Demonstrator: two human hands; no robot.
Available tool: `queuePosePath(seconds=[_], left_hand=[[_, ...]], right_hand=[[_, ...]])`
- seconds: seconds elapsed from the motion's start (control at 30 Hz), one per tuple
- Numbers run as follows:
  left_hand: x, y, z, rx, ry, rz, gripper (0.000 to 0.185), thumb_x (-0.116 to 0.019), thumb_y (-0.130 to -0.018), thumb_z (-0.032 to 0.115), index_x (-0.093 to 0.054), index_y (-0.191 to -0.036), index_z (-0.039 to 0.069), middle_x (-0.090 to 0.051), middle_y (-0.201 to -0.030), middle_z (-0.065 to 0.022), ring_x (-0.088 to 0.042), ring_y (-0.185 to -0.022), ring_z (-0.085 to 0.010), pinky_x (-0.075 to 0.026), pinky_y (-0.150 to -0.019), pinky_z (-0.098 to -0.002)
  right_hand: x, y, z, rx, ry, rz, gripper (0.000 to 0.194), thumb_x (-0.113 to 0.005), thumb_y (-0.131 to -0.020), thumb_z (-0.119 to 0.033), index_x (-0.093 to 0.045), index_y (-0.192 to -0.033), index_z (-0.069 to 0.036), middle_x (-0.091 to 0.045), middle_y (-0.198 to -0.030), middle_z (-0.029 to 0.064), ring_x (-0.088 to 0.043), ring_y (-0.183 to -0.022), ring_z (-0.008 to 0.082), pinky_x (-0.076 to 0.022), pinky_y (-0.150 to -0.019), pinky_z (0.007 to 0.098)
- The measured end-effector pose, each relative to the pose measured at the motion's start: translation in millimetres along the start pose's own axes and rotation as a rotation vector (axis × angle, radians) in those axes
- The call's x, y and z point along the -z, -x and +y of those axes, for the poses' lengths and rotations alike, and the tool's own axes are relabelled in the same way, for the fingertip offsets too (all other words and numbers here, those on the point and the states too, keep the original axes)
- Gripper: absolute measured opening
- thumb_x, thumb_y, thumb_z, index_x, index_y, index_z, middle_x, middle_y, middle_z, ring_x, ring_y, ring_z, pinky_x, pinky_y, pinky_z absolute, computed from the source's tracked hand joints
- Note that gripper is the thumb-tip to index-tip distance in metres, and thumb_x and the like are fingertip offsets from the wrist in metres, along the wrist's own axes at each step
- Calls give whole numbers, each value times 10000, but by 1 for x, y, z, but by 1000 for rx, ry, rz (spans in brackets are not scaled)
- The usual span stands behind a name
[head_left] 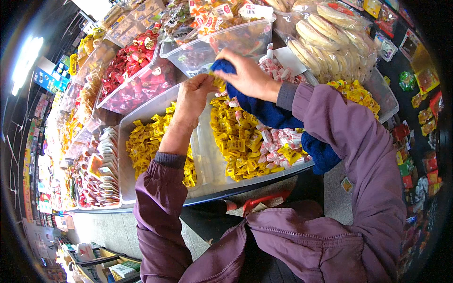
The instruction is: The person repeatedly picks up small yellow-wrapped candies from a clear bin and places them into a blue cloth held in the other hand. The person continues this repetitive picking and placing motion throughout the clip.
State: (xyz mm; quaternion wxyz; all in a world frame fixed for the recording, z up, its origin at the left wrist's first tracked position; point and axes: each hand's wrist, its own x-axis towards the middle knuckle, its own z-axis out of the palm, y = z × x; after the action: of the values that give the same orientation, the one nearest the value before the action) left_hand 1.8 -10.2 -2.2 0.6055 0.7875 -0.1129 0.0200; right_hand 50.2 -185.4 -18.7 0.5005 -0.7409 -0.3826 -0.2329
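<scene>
Between both hands, above the candy bins, is a yellow-wrapped candy. My left hand pinches its left side. With a dark blue cloth bunched in it, my right hand touches the candy's upper edge. The cloth trails down to the right under my right forearm, over the bin's edge. Below lie yellow-wrapped candies beside pink-and-white wrapped candies. More yellow candies fill part of the clear plastic bin behind my left forearm.
Red-wrapped candies fill a bin at the upper left. A clear bin of packaged snacks stands ahead, with bagged long pastries to its right. Flat packets stand in a row at the left. A red handle shows below the table edge.
</scene>
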Motion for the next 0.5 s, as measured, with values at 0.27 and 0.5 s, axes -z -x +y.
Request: queuePosePath(seconds=[0.27, 0.5], left_hand=[[3, 7, 35, -758, -868, 273, 128, -669, -870, 108, -731, -979, 129, -674, -963, -72, -624, -884, -231, -467, -778, -309], [9, 4, 39, -707, -445, 197, 99, -625, -901, 42, -683, -973, 79, -667, -1080, -48, -609, -991, -186, -472, -864, -310]], right_hand=[[19, -9, -25, -958, -1128, -275, 217, -618, -948, -226, -600, -1126, -103, -657, -919, 25, -646, -759, 129, -556, -623, 267], [20, -9, -15, -632, -1052, -259, 156, -592, -966, -202, -604, -1061, -79, -660, -823, 54, -633, -670, 133, -539, -600, 266]])
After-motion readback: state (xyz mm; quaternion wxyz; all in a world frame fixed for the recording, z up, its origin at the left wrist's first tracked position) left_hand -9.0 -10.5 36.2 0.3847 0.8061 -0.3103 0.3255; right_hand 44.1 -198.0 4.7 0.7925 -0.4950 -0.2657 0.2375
